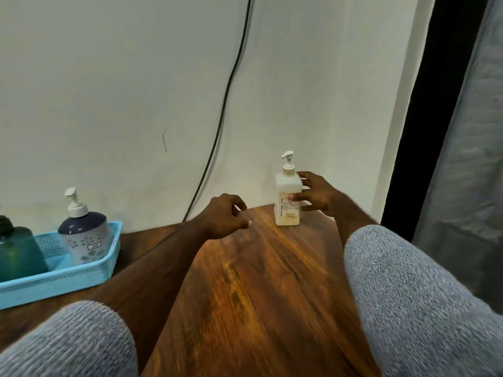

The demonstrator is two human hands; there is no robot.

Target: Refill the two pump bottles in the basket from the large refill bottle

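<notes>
Rigid, smooth, likely slippery refill bottle (288,202), seemingly part-full, best gripped mid-body; right hand (317,195) spread, thumb touching it; left hand (227,216) loosely curled, empty.

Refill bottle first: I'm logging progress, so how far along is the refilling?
Nothing looks done: both pump bottles, the floral one and the teal one, sit capped in the blue basket. In hand: the right hand touches the refill bottle on the table; the left hand hovers empty. Left: opening, pouring, recapping.

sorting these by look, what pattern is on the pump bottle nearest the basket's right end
Pale floral dots on a white body with a dark navy shoulder; seen in the head view.
</notes>
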